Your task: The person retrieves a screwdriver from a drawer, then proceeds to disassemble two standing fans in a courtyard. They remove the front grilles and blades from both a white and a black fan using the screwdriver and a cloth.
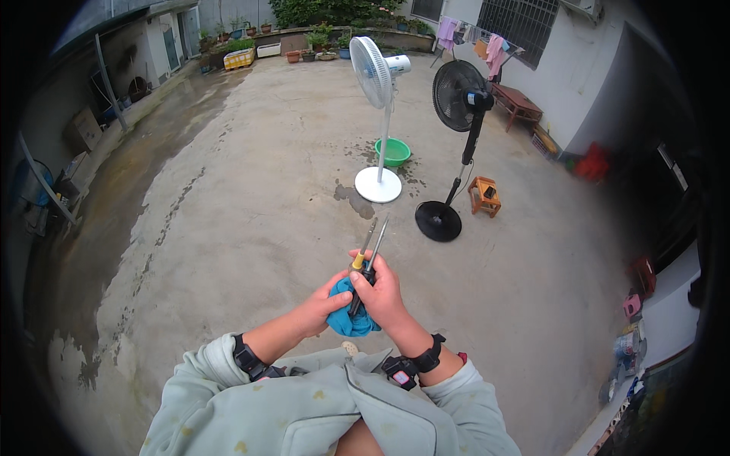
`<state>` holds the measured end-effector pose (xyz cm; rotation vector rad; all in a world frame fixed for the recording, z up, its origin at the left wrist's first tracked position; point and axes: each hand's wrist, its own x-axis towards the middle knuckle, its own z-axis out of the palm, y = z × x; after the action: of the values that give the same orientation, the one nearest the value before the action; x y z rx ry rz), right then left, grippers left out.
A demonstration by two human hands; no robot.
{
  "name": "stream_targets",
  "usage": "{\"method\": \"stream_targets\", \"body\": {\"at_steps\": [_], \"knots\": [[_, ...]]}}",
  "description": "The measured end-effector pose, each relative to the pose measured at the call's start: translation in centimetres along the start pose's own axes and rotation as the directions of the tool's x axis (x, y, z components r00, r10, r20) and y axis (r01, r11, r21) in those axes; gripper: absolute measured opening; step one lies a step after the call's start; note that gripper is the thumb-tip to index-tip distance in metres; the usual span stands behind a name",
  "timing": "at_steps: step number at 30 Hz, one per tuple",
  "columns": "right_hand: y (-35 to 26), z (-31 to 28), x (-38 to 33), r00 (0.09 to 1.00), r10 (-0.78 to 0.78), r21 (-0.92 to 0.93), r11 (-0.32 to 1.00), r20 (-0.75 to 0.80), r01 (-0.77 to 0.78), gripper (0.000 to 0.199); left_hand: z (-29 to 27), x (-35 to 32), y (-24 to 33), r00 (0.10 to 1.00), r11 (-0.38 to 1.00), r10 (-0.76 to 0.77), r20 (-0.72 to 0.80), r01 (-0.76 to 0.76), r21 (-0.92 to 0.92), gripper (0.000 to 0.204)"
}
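Standing on the concrete yard floor (pixel 228 228), you have a cardboard box (pixel 82 129) far off at the left wall and a yellow crate (pixel 239 58) by the potted plants. Your left hand (pixel 319 308) presses a blue cloth (pixel 350 319) in a closed grip; your right hand (pixel 384 292) is clenched around two screwdrivers (pixel 369 251), shafts pointing up. Ahead stand a white fan (pixel 376 76), a green basin (pixel 392 151), a black fan (pixel 460 99) and a small orange stool (pixel 484 195).
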<state>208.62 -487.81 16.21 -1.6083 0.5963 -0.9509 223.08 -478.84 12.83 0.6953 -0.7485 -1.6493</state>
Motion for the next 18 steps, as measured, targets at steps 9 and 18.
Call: {"method": "stream_targets", "body": {"at_steps": [9, 18], "knots": [[5.4, 5.4, 18.2, 0.984, -0.139, 0.141, 0.982, 0.109, 0.124, 0.023, -11.5, 8.4, 7.4, 0.955, 0.959, 0.005, -0.298, -0.089, -0.268, 0.068], [14.3, 9.9, 39.5, 0.998, -0.064, -0.044, 0.997, -0.015, 0.064, 0.021, -30.3, 23.6, 17.2, 0.963, 0.959, -0.078, -0.259, 0.001, -0.285, 0.069]]}}
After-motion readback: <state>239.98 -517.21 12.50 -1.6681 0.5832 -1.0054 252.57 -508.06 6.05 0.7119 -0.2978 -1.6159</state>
